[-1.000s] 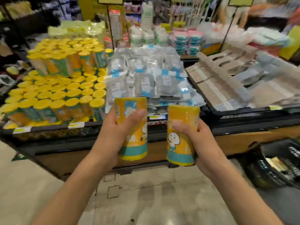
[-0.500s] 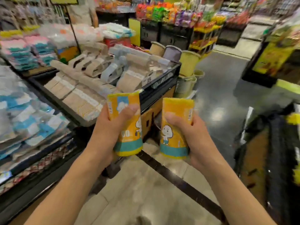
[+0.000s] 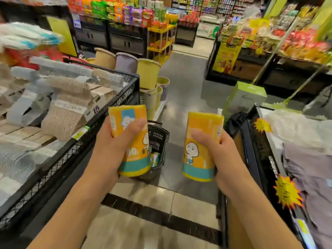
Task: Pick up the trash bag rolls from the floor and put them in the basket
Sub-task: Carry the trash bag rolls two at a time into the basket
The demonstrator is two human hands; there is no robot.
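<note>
1. Left hand (image 3: 115,150): fingers wrapped closed around a yellow trash bag roll (image 3: 130,141), thumb pressed across its printed front; the roll is held upright at chest height, clear of the floor.
2. Right hand (image 3: 222,155): likewise closed on a second yellow roll (image 3: 201,146), thumb across the front and fingers curled behind it. This roll is also upright, level with the first and well apart from it.
3. Black basket (image 3: 159,135): stands on the tiled floor ahead, between the two rolls as seen from the head camera and partly hidden by the left roll. Something blue-green lies inside; what it is cannot be told.
4. Surroundings: a black mesh display bin (image 3: 124,97) of folded goods runs along the left, and stacked buckets (image 3: 148,72) stand beyond it. A second display with yellow starburst tags (image 3: 287,193) borders the right.
5. Step in hand (judgement): both rolls are lifted and are being carried toward the basket; neither is yet deposited.
6. Next move (judgement): it calls for closing the gap to the basket, lowering both hands over its open top and letting go so the rolls drop inside the rim rather than beside it.
</note>
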